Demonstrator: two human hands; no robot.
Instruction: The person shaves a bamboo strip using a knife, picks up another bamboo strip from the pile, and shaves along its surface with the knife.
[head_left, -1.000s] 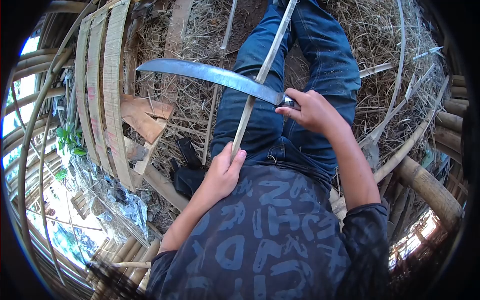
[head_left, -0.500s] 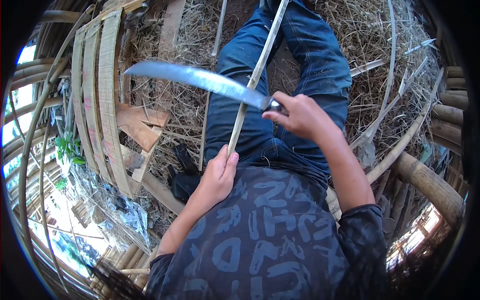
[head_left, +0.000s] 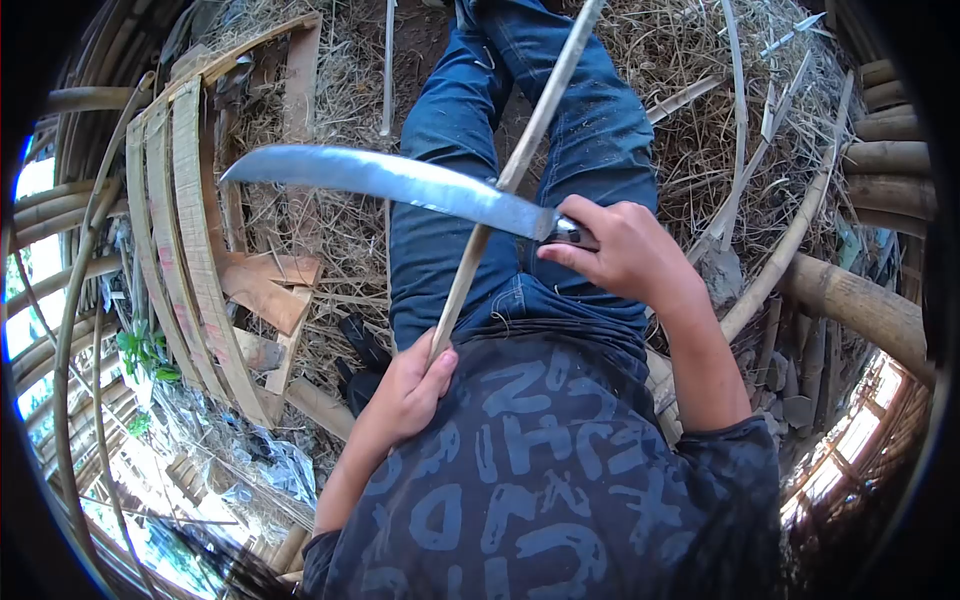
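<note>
My right hand (head_left: pixel 625 250) is closed round the dark handle of a long curved knife (head_left: pixel 385 180), whose blade points to the left. The blade lies across a thin bamboo strip (head_left: pixel 545 110), touching it about midway along its visible length. The strip's near end is in my left hand (head_left: pixel 412 385), with the fingers wrapped round it close to the dark printed shirt. From there the strip slants up and to the right over the legs in blue jeans (head_left: pixel 600 130).
Wooden slats (head_left: pixel 190 220) and a broken board (head_left: pixel 265 290) lie to the left on dry straw (head_left: pixel 345 90). To the right are split bamboo strips (head_left: pixel 738 130) and a thick bamboo pole (head_left: pixel 860 305). Bamboo walls stand at both sides.
The view has shifted, so the legs and slats sit further left. Both hands keep their holds; the blade, lifted and blurred half a second ago, is now sharp and across the strip.
</note>
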